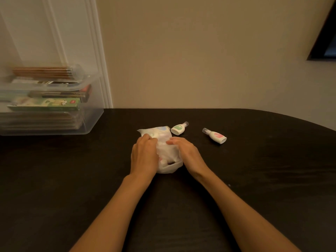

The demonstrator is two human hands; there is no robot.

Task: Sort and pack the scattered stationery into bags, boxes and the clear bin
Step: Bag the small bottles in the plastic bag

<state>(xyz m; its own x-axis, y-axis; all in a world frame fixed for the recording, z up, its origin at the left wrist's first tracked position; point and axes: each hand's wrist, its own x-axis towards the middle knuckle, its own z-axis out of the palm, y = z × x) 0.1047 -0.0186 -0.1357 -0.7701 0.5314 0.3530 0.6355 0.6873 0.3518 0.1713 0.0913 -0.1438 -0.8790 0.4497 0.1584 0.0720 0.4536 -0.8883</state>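
Note:
A small translucent plastic bag (164, 142) with white items inside lies on the dark table (254, 179) at the middle. My left hand (144, 155) grips the bag's left side with curled fingers. My right hand (185, 151) rests on the bag's right side, fingers laid fairly straight over it. Two small white bottle-shaped correction tapes lie loose just beyond: one with a green label (179, 128) next to the bag's far corner, one with a pink label (215, 136) further right. The clear bin (91, 122) stands at the far left, filled with boxes and pencils.
Inside the bin lie a bundle of wooden pencils (43, 72), a green printed box (45, 104) and flat packs below. A wall runs along the table's far edge. The table's right edge curves away.

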